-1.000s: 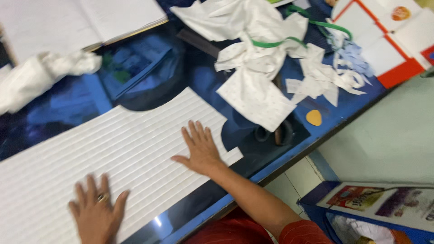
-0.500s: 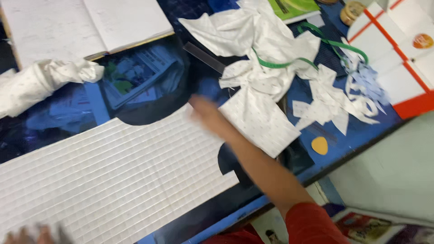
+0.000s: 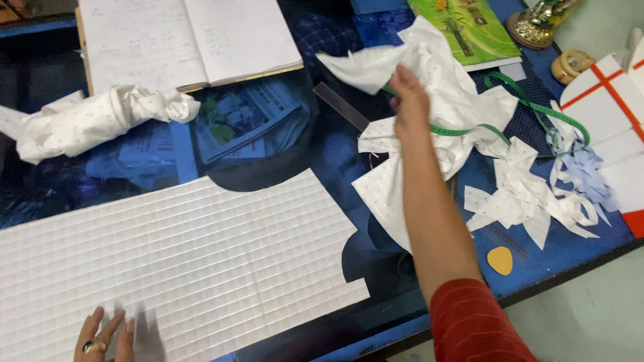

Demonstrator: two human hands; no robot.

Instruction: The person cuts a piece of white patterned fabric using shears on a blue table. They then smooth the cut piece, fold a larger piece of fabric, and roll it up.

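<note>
White cloth scraps [image 3: 436, 94] pinched and lifted in right hand [image 3: 409, 100], tape measure [image 3: 537, 110] just right of it. Left hand [image 3: 104, 338] flat, fingers spread, pinning gridded sheet [image 3: 181, 255] against shifting.

Two hands: left hand [image 3: 104, 338], right hand [image 3: 409, 100]. One white gridded sheet [image 3: 174, 261]. One open notebook [image 3: 181, 40]. One rolled cloth bundle [image 3: 94, 121]. One green tape measure [image 3: 537, 114]. One yellow chalk piece [image 3: 500, 260]. One clear ruler [image 3: 342, 107]. One green booklet [image 3: 466, 30].
</note>
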